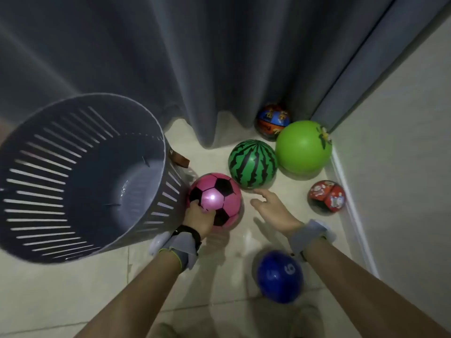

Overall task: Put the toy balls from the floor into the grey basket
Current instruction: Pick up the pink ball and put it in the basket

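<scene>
The grey slatted basket point(36, 242) stands on the left of the floor with nothing inside. A pink-and-black football point(219, 193) rests against its right side. My left hand point(199, 217) lies on the near side of that ball, fingers pressed to it. My right hand point(273, 207) hovers open just right of the pink ball and below a watermelon-striped ball point(252, 163). A plain green ball point(302, 146), a blue-orange printed ball point(273, 120), a red printed ball point(327, 196) and a blue numbered ball point(279, 275) also lie on the floor.
A dark grey curtain point(195, 57) hangs behind the balls down to the floor. A pale wall point(402, 167) with a skirting board closes off the right side. A brown tag point(181, 161) hangs on the basket's right side.
</scene>
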`<move>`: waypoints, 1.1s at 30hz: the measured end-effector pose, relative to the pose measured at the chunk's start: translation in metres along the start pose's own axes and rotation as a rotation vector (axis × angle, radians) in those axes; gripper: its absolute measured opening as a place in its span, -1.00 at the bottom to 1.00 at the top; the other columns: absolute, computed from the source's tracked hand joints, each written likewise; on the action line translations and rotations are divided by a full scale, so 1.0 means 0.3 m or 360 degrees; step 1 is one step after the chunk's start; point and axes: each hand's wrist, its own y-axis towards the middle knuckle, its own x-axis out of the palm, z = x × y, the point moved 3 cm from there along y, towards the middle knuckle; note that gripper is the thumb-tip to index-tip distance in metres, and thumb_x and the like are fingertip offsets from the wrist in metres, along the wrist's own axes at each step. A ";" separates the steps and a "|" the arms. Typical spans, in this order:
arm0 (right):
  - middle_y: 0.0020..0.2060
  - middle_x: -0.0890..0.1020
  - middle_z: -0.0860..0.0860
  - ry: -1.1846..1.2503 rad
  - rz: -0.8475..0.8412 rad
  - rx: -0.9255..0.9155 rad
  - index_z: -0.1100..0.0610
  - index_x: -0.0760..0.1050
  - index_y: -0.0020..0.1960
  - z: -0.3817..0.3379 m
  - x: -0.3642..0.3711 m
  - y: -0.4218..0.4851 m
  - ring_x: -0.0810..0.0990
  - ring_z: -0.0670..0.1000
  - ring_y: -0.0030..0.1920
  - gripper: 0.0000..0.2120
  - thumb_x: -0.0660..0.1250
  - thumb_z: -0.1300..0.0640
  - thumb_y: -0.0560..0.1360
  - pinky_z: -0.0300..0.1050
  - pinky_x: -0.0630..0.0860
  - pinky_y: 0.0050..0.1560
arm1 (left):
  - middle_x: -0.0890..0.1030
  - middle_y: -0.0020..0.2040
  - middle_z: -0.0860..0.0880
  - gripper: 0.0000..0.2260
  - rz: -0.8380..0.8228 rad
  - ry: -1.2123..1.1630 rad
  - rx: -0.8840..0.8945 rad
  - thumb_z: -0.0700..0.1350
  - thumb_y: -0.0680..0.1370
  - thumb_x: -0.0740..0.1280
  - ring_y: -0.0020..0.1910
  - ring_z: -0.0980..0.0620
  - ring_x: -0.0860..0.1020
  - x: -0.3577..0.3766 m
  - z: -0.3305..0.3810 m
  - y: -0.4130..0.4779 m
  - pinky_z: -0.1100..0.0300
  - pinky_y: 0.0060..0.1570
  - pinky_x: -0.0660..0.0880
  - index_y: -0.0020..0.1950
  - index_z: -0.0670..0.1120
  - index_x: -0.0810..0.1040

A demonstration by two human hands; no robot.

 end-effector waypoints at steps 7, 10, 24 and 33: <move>0.45 0.31 0.20 -0.0398 -0.0129 -0.0059 0.02 0.10 0.53 0.068 0.206 0.363 0.35 0.25 0.41 -0.35 0.07 -0.20 0.51 0.14 0.31 0.43 | 0.19 0.53 -0.20 -0.28 0.0215 -0.0188 -0.0063 0.16 0.55 0.15 0.50 -0.19 0.19 0.091 -0.102 0.249 -0.04 0.43 0.21 0.57 -0.08 -0.10; 0.46 0.26 0.22 -0.0453 -0.0068 -0.0013 0.01 0.06 0.51 0.021 0.227 0.421 0.31 0.32 0.42 -0.30 0.02 -0.29 0.46 0.19 0.28 0.43 | 0.14 0.53 -0.22 -0.30 0.0303 -0.0303 -0.0096 0.22 0.53 0.11 0.48 -0.22 0.19 0.109 -0.109 0.282 -0.07 0.39 0.21 0.57 0.02 -0.11; 0.47 0.30 0.20 -0.0793 0.0127 -0.0403 0.13 -0.14 0.56 -0.573 -0.164 0.096 0.47 0.25 0.32 -0.12 0.14 -0.30 0.46 0.04 0.45 0.14 | 0.28 0.50 -0.08 -0.27 0.0401 -0.0548 0.0741 0.34 0.33 0.13 0.42 -0.15 0.33 -0.069 0.269 -0.029 -0.10 0.39 0.29 0.48 0.26 0.04; 0.21 0.43 0.12 -0.0063 0.0270 -0.1086 -0.03 0.19 0.19 -0.840 -0.192 -0.209 0.56 0.22 0.04 -0.31 0.18 -0.45 0.26 0.13 0.65 -0.24 | 0.55 0.25 -0.15 -0.43 0.1361 -0.0406 0.1263 0.27 0.48 0.02 0.27 -0.18 0.47 -0.549 0.521 -0.363 0.02 0.18 0.36 0.26 -0.08 0.44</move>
